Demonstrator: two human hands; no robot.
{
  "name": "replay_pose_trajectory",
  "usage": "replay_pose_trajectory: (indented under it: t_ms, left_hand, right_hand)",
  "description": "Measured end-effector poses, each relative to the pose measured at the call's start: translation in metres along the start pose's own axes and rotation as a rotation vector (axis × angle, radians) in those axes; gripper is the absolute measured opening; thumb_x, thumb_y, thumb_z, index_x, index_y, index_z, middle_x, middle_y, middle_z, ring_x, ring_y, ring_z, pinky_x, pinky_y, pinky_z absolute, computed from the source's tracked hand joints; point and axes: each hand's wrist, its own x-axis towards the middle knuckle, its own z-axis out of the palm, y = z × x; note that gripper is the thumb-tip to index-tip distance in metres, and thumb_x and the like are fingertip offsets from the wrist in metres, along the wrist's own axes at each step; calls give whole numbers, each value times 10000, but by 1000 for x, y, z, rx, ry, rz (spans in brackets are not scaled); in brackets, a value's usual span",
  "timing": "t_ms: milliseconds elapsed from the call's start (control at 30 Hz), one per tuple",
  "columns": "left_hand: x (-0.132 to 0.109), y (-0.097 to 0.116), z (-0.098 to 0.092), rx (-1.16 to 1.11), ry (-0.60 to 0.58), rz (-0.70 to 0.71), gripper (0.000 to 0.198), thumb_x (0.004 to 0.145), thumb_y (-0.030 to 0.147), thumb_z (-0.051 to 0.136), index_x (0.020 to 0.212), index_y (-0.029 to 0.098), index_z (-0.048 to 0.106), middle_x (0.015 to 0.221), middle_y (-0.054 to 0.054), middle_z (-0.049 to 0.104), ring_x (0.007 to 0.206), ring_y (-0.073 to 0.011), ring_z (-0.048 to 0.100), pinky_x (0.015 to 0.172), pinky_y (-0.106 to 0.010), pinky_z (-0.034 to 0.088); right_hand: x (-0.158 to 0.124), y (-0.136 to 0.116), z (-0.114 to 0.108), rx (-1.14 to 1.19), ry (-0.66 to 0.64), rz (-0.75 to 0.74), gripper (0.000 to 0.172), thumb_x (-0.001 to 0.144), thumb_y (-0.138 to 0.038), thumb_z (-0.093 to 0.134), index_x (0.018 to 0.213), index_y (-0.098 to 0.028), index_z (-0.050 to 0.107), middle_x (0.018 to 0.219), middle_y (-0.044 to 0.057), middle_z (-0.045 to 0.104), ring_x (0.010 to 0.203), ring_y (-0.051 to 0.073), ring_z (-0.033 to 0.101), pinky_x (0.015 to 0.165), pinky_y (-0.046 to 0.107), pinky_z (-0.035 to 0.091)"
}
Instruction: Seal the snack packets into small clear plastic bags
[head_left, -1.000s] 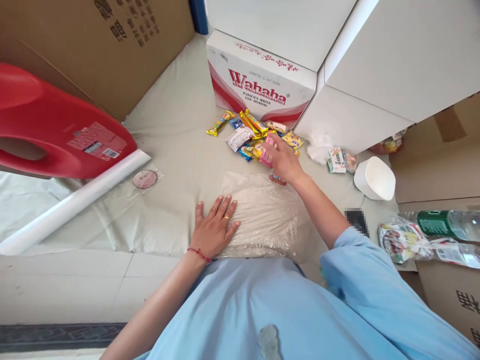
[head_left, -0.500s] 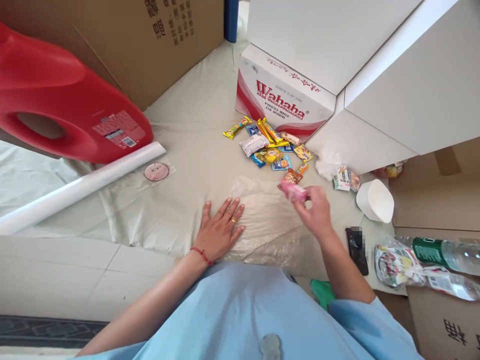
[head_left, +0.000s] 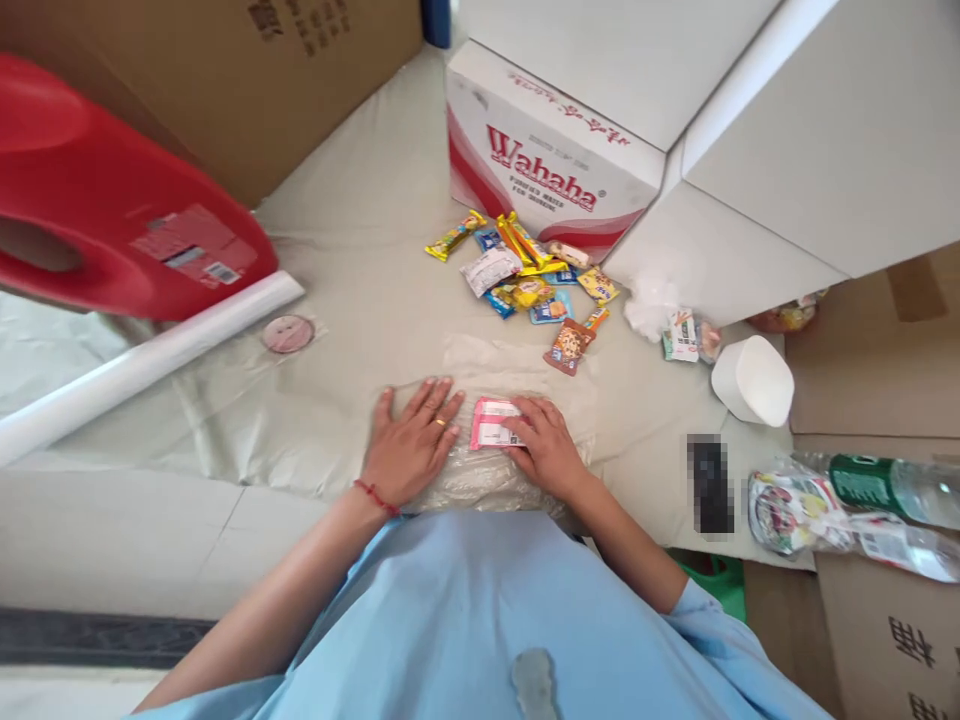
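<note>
My left hand (head_left: 409, 445) lies flat with fingers spread, palm down at the left edge of a clear plastic bag (head_left: 469, 488). A pink-and-white snack packet (head_left: 491, 425) rests on that bag, its printed label side up. My right hand (head_left: 547, 447) grips the packet's right end, fingers over the top and thumb at the near edge; that end is hidden. Beyond the bag lies a brown snack packet (head_left: 570, 345). Farther back is a pile of small snacks, among them a white packet (head_left: 491, 270), a yellow packet (head_left: 525, 292) and a blue packet (head_left: 551, 308).
A Wahaha water carton (head_left: 547, 150) stands behind the snacks. To the left are a red jug (head_left: 150, 220), a white roll (head_left: 150, 360) and a round pink piece (head_left: 288, 334). On the right are a white cup (head_left: 752, 380), a dark phone (head_left: 711, 490) and a plastic bottle (head_left: 862, 483).
My right hand has brought the pink packet left and nearer to me, from beside the brown packet down onto the clear bag. The view has shifted slightly; my left hand stays flat.
</note>
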Motion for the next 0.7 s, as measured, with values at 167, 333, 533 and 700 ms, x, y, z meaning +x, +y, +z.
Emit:
replay_pose_trajectory:
  t_ms: [167, 333, 533, 700]
  left_hand:
    - [9, -7, 0, 29, 29, 21, 550, 1077, 417, 304, 1609, 356, 429, 1676, -84, 420, 1551, -333, 403, 1271, -715, 15]
    - [10, -9, 1, 43, 52, 68, 558, 1075, 407, 317, 1617, 326, 424, 1674, -102, 418, 1532, -355, 428, 1277, -708, 20]
    - [11, -3, 1, 40, 47, 22, 564, 1069, 428, 306, 1604, 320, 449, 1669, -108, 429, 1530, -355, 431, 1276, -709, 23]
    - [13, -1, 0, 46, 32, -9, 562, 1064, 438, 300, 1587, 326, 472, 1676, -78, 419, 1541, -332, 420, 1277, -694, 41]
  right_hand:
    - [-3, 5, 0, 20, 1, 21, 364, 969, -347, 690, 1325, -270, 693, 1546, 123, 554, 1425, 316, 459, 1232, 555, 363]
    - [-10, 12, -8, 56, -14, 12, 392, 982, -398, 685, 1346, -255, 677, 1560, 128, 551, 1447, 300, 462, 1242, 540, 356]
    - [11, 48, -63, 170, 137, 9, 309, 1059, -421, 523, 1233, -252, 713, 1473, 129, 624, 1377, 262, 551, 1154, 477, 458]
    - [86, 104, -127, -82, 271, 296, 298, 1028, -306, 505, 1168, -176, 734, 1190, 155, 728, 1150, 311, 648, 1061, 479, 490]
